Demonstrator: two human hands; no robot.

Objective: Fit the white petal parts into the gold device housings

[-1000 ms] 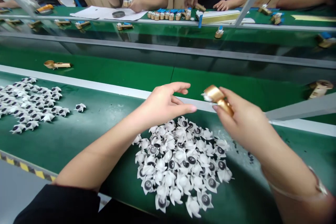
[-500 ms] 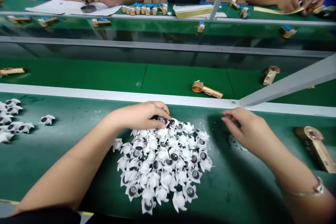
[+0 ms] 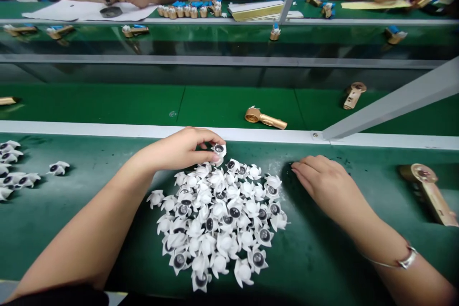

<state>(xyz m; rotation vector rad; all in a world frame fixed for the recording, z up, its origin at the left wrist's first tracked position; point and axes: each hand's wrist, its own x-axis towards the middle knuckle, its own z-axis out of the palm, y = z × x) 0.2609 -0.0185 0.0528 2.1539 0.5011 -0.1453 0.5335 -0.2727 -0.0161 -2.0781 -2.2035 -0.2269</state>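
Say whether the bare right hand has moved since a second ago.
Yes: the right hand has drawn back toward the wearer, judged against the long, straight white rail.

Left hand (image 3: pixel 179 149): one white bladed rotor (image 3: pixel 219 151), pinched at the far edge of a pile of similar rotors (image 3: pixel 218 210) (several showing dark round centres). Right hand (image 3: pixel 328 185): low over the green bench (image 3: pixel 89 210), fingers gathered, palm hidden. Gold-coloured handled part (image 3: pixel 267 119): one, just beyond the white rail (image 3: pixel 107 129).
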